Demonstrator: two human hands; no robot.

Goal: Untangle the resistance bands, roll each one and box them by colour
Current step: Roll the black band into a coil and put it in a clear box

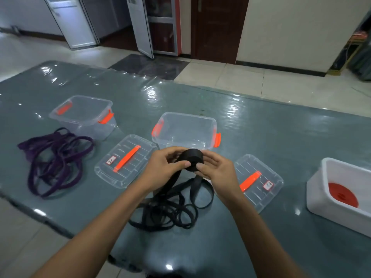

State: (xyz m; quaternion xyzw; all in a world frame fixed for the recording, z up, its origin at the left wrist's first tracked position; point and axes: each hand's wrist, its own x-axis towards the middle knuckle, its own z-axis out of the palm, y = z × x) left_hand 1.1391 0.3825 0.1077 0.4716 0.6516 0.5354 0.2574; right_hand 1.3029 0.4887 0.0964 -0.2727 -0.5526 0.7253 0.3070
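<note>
Above the desk's centre, your left hand and right hand both pinch a black roll, fingers curled round it, its loose tail hanging to the black tangle below. Behind the roll stands an open clear box. A second box and the purple bands sit at far left, two lids flank your hands, and a white tub stands at right.
</note>
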